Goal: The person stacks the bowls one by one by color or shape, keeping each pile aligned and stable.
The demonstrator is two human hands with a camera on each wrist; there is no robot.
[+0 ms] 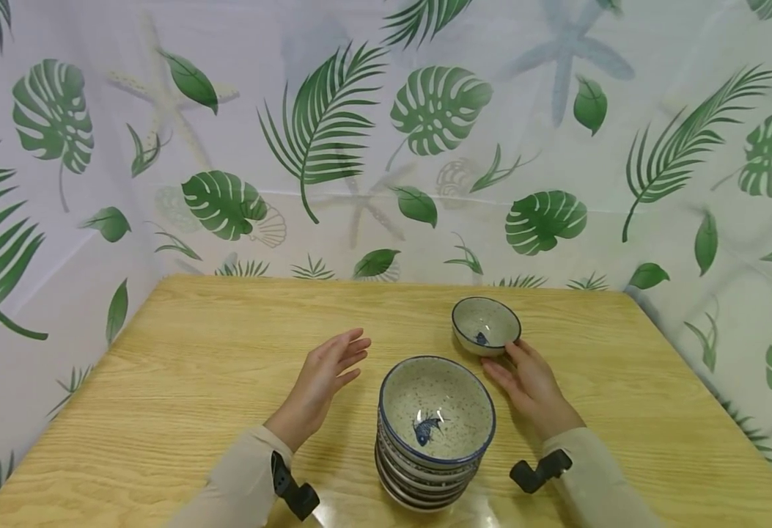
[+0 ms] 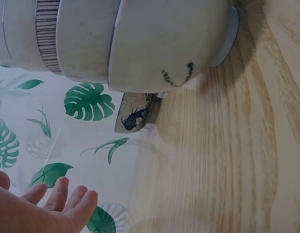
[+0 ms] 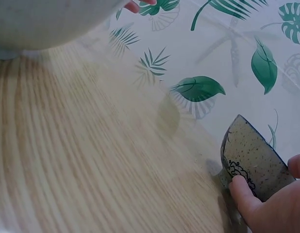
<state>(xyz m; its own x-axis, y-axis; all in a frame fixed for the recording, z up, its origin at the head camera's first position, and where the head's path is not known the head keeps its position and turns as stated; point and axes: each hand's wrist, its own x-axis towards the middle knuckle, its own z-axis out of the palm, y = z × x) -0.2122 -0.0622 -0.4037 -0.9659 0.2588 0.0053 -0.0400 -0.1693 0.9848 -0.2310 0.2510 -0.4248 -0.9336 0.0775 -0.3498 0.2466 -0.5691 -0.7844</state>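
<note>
A small speckled bowl (image 1: 486,323) with a dark blue rim and a blue fish inside stands toward the back right of the table. My right hand (image 1: 534,385) holds its near right side, fingers at the rim and thumb lower on the outer wall. The right wrist view shows that thumb against the dark pattern on the small bowl (image 3: 252,155). Nearer to me rises a stack of bowls (image 1: 435,411), the top one large, speckled and blue-rimmed with a blue fish inside. Left of this stack, my left hand (image 1: 320,378) is raised with loosely extended fingers, holding nothing.
The pale wooden table (image 1: 227,352) reaches back to a white cloth backdrop (image 1: 346,242) printed with green leaves and starfish, which also hangs along both sides. The tall stack stands between my two forearms. A black camera is strapped to each wrist.
</note>
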